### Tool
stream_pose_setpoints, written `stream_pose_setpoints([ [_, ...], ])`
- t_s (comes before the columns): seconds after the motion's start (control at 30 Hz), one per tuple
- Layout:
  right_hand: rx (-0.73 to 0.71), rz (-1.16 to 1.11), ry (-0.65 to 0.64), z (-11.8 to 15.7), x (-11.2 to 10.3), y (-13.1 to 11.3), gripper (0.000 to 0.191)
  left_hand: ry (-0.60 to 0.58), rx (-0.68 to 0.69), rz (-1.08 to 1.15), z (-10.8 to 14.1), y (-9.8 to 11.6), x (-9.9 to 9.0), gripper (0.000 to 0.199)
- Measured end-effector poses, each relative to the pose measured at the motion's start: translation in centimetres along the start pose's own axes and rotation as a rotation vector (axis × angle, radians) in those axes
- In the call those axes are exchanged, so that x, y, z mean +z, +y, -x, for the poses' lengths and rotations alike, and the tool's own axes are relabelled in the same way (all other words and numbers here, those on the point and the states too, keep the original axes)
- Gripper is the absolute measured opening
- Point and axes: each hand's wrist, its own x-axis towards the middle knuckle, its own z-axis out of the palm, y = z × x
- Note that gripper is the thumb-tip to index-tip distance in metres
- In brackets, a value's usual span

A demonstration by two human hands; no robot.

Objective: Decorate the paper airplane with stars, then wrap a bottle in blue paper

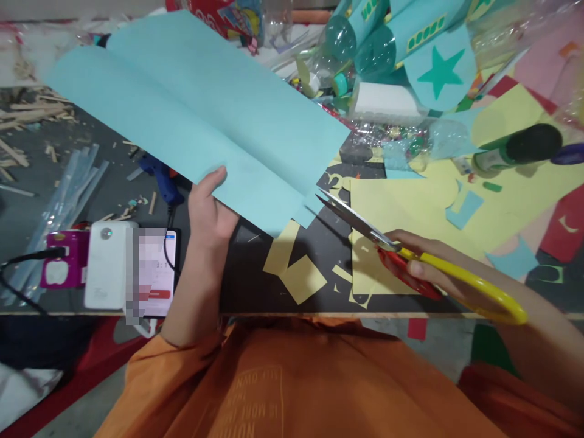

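My left hand (212,207) grips the lower edge of a large light-blue paper sheet (191,115), thumb on top and the other fingers hidden beneath. The sheet is creased lengthwise and held above the table, tilted, with rounded ends at the far left. My right hand (424,258) holds scissors (474,289) with one yellow and one red handle. Their blades are parted and point left, with the tips at the sheet's right end, beside a small notch in it. Whether the blades touch the paper I cannot tell.
Yellow paper (401,243) and scraps lie at the right, near a dark-capped bottle (515,149). Blue paper-wrapped plastic bottles (410,36) stand behind. At the left are a blue glue gun (162,179), a white power bank (107,264), a phone (159,274), glue sticks (59,213) and wood sticks (36,115).
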Motion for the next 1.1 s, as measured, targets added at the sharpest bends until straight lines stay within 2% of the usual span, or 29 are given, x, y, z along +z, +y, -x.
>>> stream_pose_setpoints([
  [0.1,-0.002,-0.06,-0.092,0.0,0.3,0.7,0.059,0.002,-0.016,0.002,0.0,-0.1,-0.1,0.018],
  [0.27,-0.101,-0.173,-0.204,-0.7,0.6,1.6,0.052,0.016,-0.049,0.115,0.2,0.0,0.1,0.024],
  [0.53,-0.112,-0.293,-0.317,-1.0,1.2,0.7,0.048,0.021,-0.078,0.133,0.5,-0.1,0.6,0.026],
  [0.7,-0.1,-0.37,-0.333,-1.2,1.8,-0.1,0.047,-0.024,-0.092,0.062,0.2,-0.5,0.0,0.026],
  [0.93,-0.038,-0.415,-0.355,-1.4,2.2,0.0,0.052,-0.005,-0.105,0.084,0.3,-0.5,0.1,0.027],
  [1.1,-0.059,-0.414,-0.356,-1.6,2.3,0.1,0.051,0.039,-0.112,0.138,0.5,-0.3,0.5,0.023],
])
